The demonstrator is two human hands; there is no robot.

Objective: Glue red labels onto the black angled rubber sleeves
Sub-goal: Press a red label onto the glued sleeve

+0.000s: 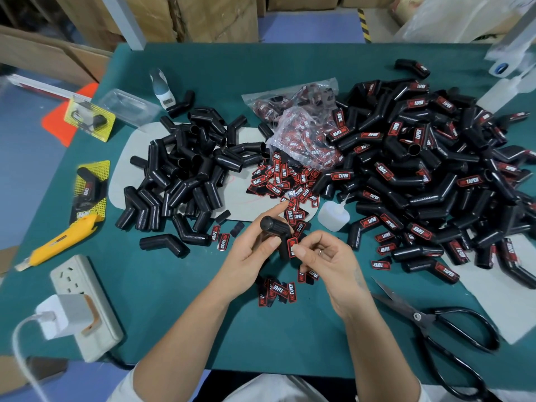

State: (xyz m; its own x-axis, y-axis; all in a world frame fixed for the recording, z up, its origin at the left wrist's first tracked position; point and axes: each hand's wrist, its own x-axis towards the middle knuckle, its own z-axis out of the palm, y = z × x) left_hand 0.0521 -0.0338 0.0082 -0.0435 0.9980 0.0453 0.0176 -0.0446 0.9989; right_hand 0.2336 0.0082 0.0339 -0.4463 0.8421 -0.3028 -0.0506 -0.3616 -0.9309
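Note:
My left hand [249, 256] grips a black angled rubber sleeve [275, 229] above the green table, index finger stretched forward. My right hand [324, 256] pinches a red label [291, 247] against the sleeve's lower leg. Loose red labels [285, 181] lie scattered ahead of my hands, and a few more labels [278, 293] sit below them. A pile of bare sleeves [188, 169] is at the left. A large heap of labelled sleeves [429, 175] fills the right. A small white glue bottle [332, 216] lies just right of the loose labels.
Black scissors [429, 323] lie at the right front. A power strip [84, 303] with a white charger and a yellow utility knife [58, 242] are at the left. Plastic bags of labels [298, 123] sit at centre back, and cardboard boxes stand beyond the table.

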